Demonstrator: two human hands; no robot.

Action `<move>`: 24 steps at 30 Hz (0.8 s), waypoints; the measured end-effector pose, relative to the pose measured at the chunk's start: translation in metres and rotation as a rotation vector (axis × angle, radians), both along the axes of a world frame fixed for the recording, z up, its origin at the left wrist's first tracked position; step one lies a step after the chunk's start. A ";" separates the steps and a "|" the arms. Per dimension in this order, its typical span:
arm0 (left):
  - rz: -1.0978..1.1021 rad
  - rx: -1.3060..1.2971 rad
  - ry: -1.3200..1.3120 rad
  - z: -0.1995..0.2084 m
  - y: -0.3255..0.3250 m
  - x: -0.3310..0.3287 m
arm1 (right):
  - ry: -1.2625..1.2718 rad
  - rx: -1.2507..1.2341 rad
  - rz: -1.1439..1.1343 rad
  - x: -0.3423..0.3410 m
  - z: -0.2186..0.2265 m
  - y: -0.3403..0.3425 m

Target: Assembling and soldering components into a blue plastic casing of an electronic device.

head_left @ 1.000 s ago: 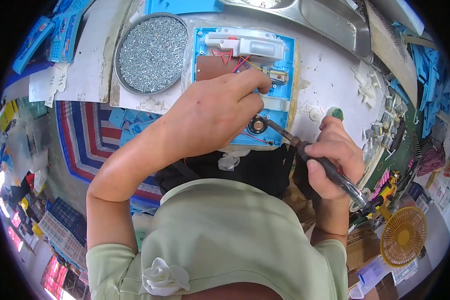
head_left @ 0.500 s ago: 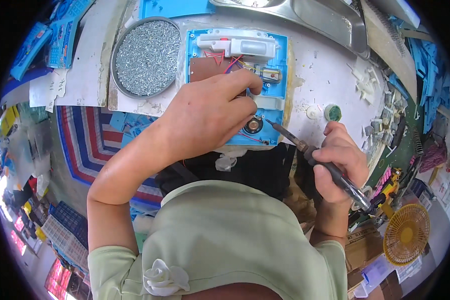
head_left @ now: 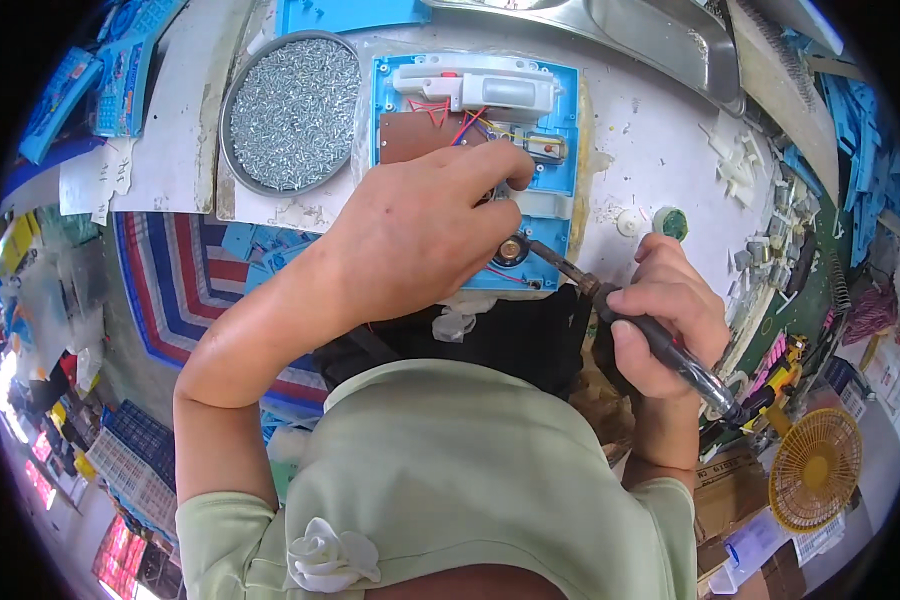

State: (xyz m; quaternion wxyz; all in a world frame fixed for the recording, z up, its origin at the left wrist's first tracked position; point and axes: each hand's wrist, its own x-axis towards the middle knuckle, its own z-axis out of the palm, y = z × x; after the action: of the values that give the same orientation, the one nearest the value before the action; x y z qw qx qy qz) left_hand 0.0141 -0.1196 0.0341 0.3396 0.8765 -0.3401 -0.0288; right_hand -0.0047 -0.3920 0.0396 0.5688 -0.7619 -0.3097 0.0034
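Note:
A blue plastic casing point(head_left: 561, 185) lies open on the bench, with a brown circuit board point(head_left: 406, 138), a white plastic housing point(head_left: 510, 93), thin coloured wires and a small round speaker point(head_left: 511, 252) inside. My left hand point(head_left: 420, 228) reaches over the casing with its fingers curled and pinched just above the speaker; what they hold is hidden. Wrapped around the dark handle of a soldering iron point(head_left: 660, 342), my right hand point(head_left: 688, 312) is closed beside the casing. The iron's tip points left and reaches the speaker's right edge; whether it touches cannot be made out.
A round tray of small screws point(head_left: 292, 115) stands left of the casing. Near my right hand sits a small green-filled tub point(head_left: 670, 223). Metal parts point(head_left: 767, 240) and white plastic pieces point(head_left: 735, 165) lie at the right. A metal tray point(head_left: 660, 45) is at the back.
The soldering iron's tip has moved left to the speaker's edge, my right hand shifting slightly left with it. My left hand has barely moved.

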 end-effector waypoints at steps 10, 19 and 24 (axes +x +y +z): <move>-0.011 -0.001 -0.029 0.001 0.001 -0.001 | -0.001 0.008 -0.006 -0.001 0.004 -0.002; -0.014 0.026 -0.051 0.000 0.002 -0.001 | 0.003 0.029 -0.102 -0.012 0.012 -0.025; -0.028 0.041 -0.068 0.001 0.006 0.001 | 0.009 0.052 -0.171 -0.020 0.013 -0.030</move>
State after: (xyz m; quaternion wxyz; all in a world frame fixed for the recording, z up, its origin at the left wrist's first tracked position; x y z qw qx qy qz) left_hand 0.0149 -0.1137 0.0348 0.3095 0.8788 -0.3630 -0.0106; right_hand -0.0243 -0.4223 0.0524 0.5881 -0.7705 -0.2408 -0.0498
